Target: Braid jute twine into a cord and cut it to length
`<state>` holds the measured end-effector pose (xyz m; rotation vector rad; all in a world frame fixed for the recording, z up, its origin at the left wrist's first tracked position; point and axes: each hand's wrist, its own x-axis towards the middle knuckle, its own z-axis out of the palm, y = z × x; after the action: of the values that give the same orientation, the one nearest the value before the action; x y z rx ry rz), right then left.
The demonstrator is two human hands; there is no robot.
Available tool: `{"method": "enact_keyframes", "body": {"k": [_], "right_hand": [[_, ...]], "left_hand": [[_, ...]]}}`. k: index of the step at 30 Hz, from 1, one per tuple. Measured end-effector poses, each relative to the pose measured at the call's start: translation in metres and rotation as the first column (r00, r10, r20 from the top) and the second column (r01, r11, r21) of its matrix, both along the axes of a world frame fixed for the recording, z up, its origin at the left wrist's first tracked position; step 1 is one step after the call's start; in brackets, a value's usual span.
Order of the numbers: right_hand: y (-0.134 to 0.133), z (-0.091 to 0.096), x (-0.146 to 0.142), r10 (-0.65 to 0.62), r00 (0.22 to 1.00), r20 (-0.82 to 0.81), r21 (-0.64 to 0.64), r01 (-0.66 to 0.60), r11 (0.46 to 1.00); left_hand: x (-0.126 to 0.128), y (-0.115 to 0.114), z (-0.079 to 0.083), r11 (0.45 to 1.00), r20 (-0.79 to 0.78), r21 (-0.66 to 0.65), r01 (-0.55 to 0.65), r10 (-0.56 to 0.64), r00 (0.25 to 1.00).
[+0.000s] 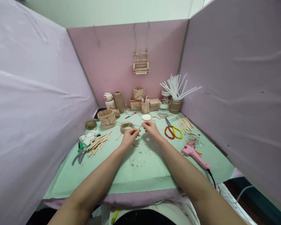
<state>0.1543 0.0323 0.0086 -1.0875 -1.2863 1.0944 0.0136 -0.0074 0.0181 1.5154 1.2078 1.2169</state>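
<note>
Both of my hands meet over the middle of the green table. My left hand is closed in a pinch on a thin strand of jute twine. My right hand pinches the same strand a little further back. A small coil of twine lies on the table just behind my left hand. What else the fingers hold, if anything, is too small to make out.
Wooden sticks and pliers lie at the left, a twine ball and woven basket behind them. Red-and-yellow scissors, more sticks and a pink glue gun are at the right. Jars, glue sticks and a hanging stick basket line the back wall.
</note>
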Motion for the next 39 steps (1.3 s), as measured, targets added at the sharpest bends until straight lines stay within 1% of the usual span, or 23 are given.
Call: {"method": "enact_keyframes", "body": {"k": [2, 4, 9, 12, 14, 20, 25, 27, 30, 32, 33, 36, 39], "right_hand": [[-0.001, 0.004, 0.003, -0.004, 1.000, 0.003, 0.024, 0.004, 1.000], [-0.002, 0.006, 0.003, -0.011, 1.000, 0.008, 0.044, 0.011, 0.999], [-0.005, 0.008, 0.001, -0.004, 1.000, 0.015, 0.077, 0.003, 0.997], [-0.006, 0.009, 0.000, 0.005, 1.000, 0.026, 0.082, -0.007, 0.997], [-0.007, 0.010, 0.000, 0.013, 1.000, 0.028, 0.082, -0.015, 0.997], [-0.009, 0.011, -0.002, 0.017, 1.000, 0.016, 0.071, -0.018, 0.997], [-0.009, 0.011, -0.001, 0.054, 0.999, -0.002, 0.046, -0.054, 0.997], [-0.009, 0.012, -0.001, 0.072, 0.997, -0.033, 0.004, -0.072, 0.997], [-0.009, 0.012, 0.000, 0.098, 0.991, -0.090, -0.114, -0.108, 0.988], [-0.009, 0.011, 0.001, 0.146, 0.984, -0.104, -0.178, -0.163, 0.970], [-0.009, 0.010, 0.001, 0.178, 0.978, -0.107, -0.191, -0.196, 0.962], [-0.009, 0.008, 0.001, 0.247, 0.960, -0.131, -0.160, -0.267, 0.950], [-0.010, 0.005, -0.001, 0.277, 0.945, -0.171, -0.115, -0.299, 0.947]], "left_hand": [[0.000, 0.000, 0.000, 0.999, 0.067, -0.042, -0.005, 0.008, 0.998], [0.001, 0.001, 0.000, 0.997, 0.095, -0.071, 0.008, -0.001, 0.995], [0.001, 0.003, -0.004, 0.996, 0.137, -0.071, 0.055, -0.044, 0.990], [0.001, 0.005, -0.009, 0.993, 0.186, -0.077, 0.087, -0.071, 0.980], [0.001, 0.005, -0.011, 0.992, 0.192, -0.072, 0.101, -0.085, 0.978], [-0.001, 0.008, -0.011, 0.996, 0.148, -0.033, 0.080, -0.075, 0.986], [-0.005, 0.010, -0.013, 0.999, 0.055, 0.034, 0.016, -0.018, 0.998], [-0.006, 0.010, -0.012, 0.998, 0.037, 0.068, 0.004, -0.007, 0.999], [-0.006, 0.009, -0.009, 0.995, 0.034, 0.101, -0.001, -0.002, 0.999], [-0.005, 0.007, -0.007, 0.994, 0.023, 0.112, 0.007, -0.009, 1.000], [-0.005, 0.006, -0.007, 0.993, 0.015, 0.116, 0.011, -0.013, 1.000], [-0.004, 0.005, -0.006, 0.992, -0.020, 0.125, 0.023, -0.020, 1.000], [-0.005, 0.006, -0.007, 0.992, -0.039, 0.122, 0.022, -0.017, 0.999]]}}
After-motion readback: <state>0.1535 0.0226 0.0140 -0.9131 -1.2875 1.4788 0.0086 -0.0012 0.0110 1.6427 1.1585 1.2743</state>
